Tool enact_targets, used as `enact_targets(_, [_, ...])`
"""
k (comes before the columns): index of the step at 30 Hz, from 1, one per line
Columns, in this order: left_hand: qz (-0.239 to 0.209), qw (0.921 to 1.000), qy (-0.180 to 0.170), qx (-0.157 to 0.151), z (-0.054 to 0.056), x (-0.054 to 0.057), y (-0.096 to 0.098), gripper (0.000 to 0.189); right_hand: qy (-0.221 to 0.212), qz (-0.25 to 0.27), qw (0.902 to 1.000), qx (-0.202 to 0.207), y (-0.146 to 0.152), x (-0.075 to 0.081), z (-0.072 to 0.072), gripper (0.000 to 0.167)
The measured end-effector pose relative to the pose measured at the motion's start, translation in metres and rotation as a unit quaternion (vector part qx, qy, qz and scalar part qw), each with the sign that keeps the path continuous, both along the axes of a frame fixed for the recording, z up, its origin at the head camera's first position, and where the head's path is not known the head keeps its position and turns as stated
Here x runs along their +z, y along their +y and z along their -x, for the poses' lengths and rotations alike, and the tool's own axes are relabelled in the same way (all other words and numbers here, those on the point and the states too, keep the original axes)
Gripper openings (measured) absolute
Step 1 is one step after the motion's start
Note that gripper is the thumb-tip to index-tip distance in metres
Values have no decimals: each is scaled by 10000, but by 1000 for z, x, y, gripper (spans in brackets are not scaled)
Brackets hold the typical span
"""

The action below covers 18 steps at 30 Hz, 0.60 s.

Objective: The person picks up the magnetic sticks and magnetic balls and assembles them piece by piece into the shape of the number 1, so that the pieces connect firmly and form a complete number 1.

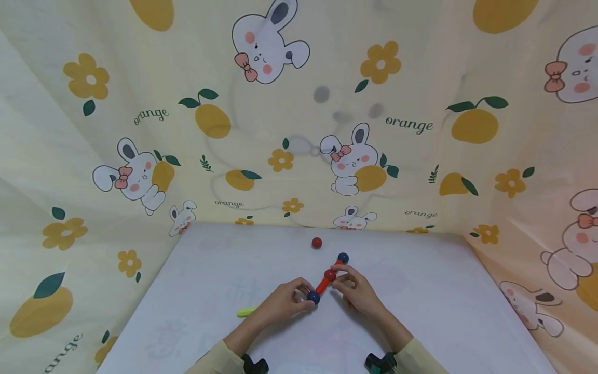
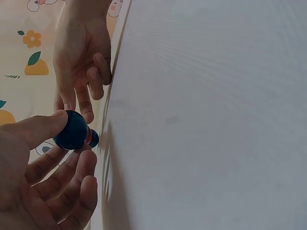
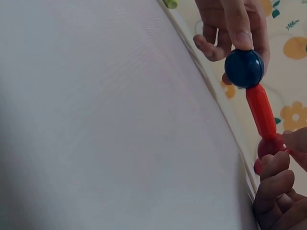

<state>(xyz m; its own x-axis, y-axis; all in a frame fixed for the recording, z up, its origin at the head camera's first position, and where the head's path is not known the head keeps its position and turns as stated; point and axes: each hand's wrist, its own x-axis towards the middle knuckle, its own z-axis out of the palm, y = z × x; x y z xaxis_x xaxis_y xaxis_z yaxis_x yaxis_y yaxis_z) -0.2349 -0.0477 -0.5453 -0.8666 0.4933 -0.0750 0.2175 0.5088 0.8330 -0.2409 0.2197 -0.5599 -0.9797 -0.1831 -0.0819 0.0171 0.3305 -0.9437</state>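
Observation:
A chain of balls and rods stretches between the hands: a near blue ball, a red rod, a red ball, another short red rod and a far blue ball. My left hand pinches the near blue ball between thumb and fingers. At the middle red ball, my right hand grips with thumb and fingertips. The right wrist view shows the rod joined to both balls. In the left wrist view the near ball hides most of the chain.
A loose red ball lies farther back on the white table. Left of the left hand is a yellow-green rod, partly covered by the forearm. A patterned curtain stands behind the table and along its sides.

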Motion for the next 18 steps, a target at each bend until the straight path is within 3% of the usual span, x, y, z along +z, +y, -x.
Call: enact_targets(18, [15,10000,28,30,0,2,1,32,-54,-169,9998,-77,-4,-5,11,48])
